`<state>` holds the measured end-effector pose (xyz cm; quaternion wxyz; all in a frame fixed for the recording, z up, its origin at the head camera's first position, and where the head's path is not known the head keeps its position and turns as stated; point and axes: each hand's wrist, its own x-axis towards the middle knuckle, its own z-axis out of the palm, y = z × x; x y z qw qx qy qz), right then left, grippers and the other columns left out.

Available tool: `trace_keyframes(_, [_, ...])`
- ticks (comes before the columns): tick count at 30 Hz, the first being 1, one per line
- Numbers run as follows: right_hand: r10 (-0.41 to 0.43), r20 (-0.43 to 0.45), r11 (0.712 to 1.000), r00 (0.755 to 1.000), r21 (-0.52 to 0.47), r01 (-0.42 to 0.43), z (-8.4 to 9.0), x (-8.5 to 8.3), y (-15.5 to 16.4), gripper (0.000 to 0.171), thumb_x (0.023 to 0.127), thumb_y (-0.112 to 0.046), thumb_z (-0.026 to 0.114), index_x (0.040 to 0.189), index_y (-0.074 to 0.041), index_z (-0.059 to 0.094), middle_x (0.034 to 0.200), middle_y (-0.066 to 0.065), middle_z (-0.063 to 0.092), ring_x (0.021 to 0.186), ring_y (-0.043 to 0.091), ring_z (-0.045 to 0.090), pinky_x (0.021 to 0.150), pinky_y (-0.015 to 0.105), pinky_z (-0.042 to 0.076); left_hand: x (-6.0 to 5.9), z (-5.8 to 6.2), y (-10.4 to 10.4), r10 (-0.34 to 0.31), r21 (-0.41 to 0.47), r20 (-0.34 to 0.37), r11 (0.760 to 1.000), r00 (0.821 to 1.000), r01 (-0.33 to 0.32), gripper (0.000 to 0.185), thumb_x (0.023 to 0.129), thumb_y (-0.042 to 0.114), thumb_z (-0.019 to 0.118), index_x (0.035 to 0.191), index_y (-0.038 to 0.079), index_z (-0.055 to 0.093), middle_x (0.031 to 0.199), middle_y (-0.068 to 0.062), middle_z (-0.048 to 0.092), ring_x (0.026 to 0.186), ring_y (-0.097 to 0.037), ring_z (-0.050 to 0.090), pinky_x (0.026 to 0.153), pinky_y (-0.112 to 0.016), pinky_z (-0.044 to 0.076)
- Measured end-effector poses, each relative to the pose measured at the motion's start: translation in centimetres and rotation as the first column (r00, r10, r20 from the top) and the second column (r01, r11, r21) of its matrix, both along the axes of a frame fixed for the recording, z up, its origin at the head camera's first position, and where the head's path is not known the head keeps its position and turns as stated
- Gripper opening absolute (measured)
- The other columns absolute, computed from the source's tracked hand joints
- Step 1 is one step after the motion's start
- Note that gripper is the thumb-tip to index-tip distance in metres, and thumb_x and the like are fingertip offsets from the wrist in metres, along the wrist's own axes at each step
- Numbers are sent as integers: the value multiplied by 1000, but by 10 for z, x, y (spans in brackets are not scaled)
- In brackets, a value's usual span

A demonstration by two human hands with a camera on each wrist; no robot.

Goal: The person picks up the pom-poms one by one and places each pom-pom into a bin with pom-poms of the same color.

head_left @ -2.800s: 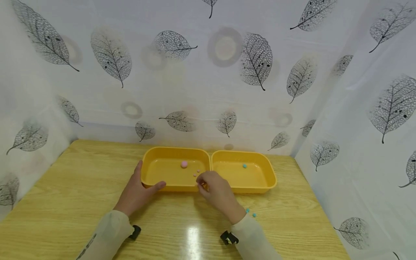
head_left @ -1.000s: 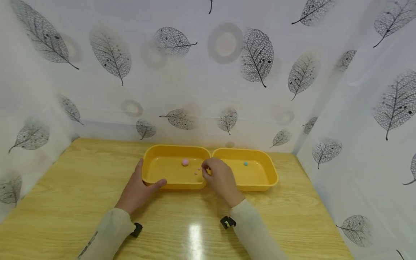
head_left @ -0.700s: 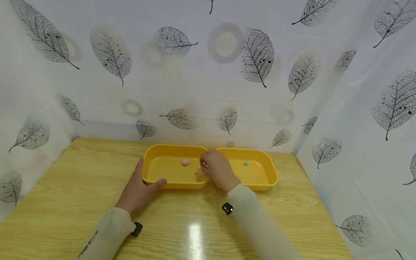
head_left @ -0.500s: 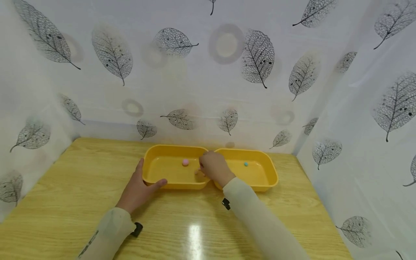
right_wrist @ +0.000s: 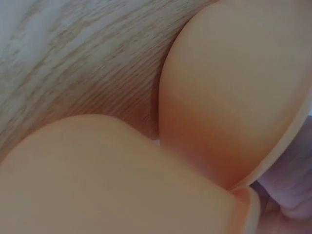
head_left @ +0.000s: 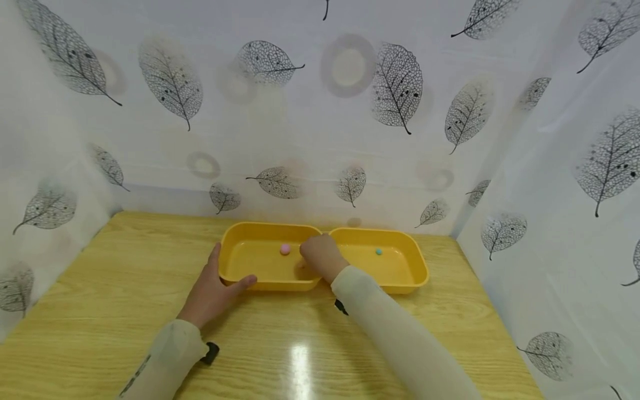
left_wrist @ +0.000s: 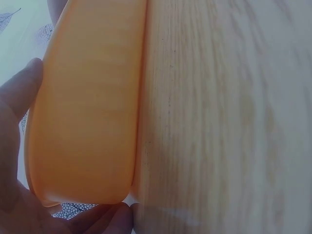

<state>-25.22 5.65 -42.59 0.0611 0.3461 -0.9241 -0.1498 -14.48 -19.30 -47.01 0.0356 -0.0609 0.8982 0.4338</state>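
In the head view my left hand (head_left: pixel 212 294) grips the front left corner of the left yellow tray (head_left: pixel 265 285), its thumb over the front rim and its fingers along the side. The left wrist view shows the thumb (left_wrist: pixel 27 80) at the rim of this tray's wall (left_wrist: pixel 87 107). My right hand (head_left: pixel 320 254) reaches down into the right end of the same tray. Its fingertips point at the tray floor and are mostly hidden under the hand, so I cannot tell whether they pinch anything. A larger pink ball (head_left: pixel 285 249) lies left of that hand.
A second yellow tray (head_left: pixel 395 289) stands close against the right side of the first, with a small teal ball (head_left: pixel 378 251) inside. Both sit on a wood-grain table (head_left: pixel 260 344). A leaf-print curtain (head_left: pixel 320 128) rises behind the table and along both sides.
My right hand has moved from the front rim over the tray's right end and down inside. It now covers the small pink balls. Teal balls earlier seen on the table are out of sight.
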Motion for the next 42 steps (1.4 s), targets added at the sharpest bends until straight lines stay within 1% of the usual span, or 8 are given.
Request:
trace_keyframes(4, [-7, 19, 1000, 1000, 16, 7, -1, -3, 0, 34, 89, -33, 78, 64, -16, 62, 68, 1, 67, 64, 19, 62, 67, 37, 54, -1, 0, -1, -3, -3, -5, 1000, 1000, 3, 128, 87, 73, 67, 165, 16, -17, 171, -24, 3, 153, -52, 18, 119, -69, 22])
trace_keyframes(7, [-18, 75, 999, 997, -26, 20, -1, -7, 3, 36, 88, -38, 80, 66, -14, 63, 69, 2, 67, 64, 20, 61, 68, 39, 54, -2, -1, -1, -3, -2, -2, 1000, 1000, 3, 129, 86, 73, 68, 165, 17, -17, 171, -24, 3, 153, -52, 17, 119, -69, 21])
trace_keyframes(10, [-31, 153, 988, 988, -142, 53, 3, -9, 8, 29, 92, -25, 76, 68, -13, 64, 70, 2, 66, 65, 21, 58, 69, 40, 55, -2, -2, -1, -4, -3, 1, 1000, 1000, 4, 129, 86, 73, 68, 165, 16, -18, 171, -24, 2, 153, -52, 17, 119, -69, 21])
trace_keyframes(15, [-4, 210, 938, 978, -339, 77, 16, 4, 29, 20, 98, -11, 67, 79, -15, 73, 80, 0, 69, 70, 16, 58, 66, 34, 53, -2, -2, 2, -9, -4, -5, 1000, 1000, 9, 129, 86, 73, 68, 165, 15, -17, 171, -25, 3, 152, -52, 18, 118, -69, 22])
trace_keyframes(22, [-46, 144, 852, 989, -511, 114, 20, 33, 69, 11, 99, -18, 69, 98, -16, 80, 86, -5, 67, 71, 9, 53, 63, 27, 48, -2, -1, 7, -26, 6, 1, 1000, 1000, 26, 128, 87, 73, 67, 164, 16, -18, 171, -24, 1, 152, -53, 17, 118, -70, 22])
trace_keyframes(30, [-60, 49, 757, 997, -649, 77, -1, 59, 98, 7, 98, -18, 71, 96, -16, 77, 82, -8, 63, 71, 7, 53, 62, 24, 48, 0, -1, 0, -29, -1, -9, 1000, 1000, 29, 127, 88, 71, 67, 164, 17, -19, 171, -24, -1, 151, -56, 17, 115, -74, 23])
trace_keyframes(37, [-39, -38, 731, 999, -682, 2, -1, 71, 104, 4, 94, -14, 74, 97, -13, 77, 82, -6, 63, 71, 11, 57, 59, 23, 49, -1, 1, 1, -26, -6, -15, 1000, 1000, 26, 127, 88, 70, 68, 164, 18, -20, 171, -24, -2, 151, -56, 16, 116, -73, 22])
trace_keyframes(42, [-60, -30, 726, 998, -687, 23, 6, 73, 107, 4, 92, -13, 77, 95, -13, 76, 85, -4, 65, 74, 16, 62, 60, 26, 51, 1, 2, -1, -32, -10, -9, 999, 999, 32, 127, 89, 69, 69, 161, 22, -25, 171, -23, -6, 152, -56, 12, 116, -74, 20])
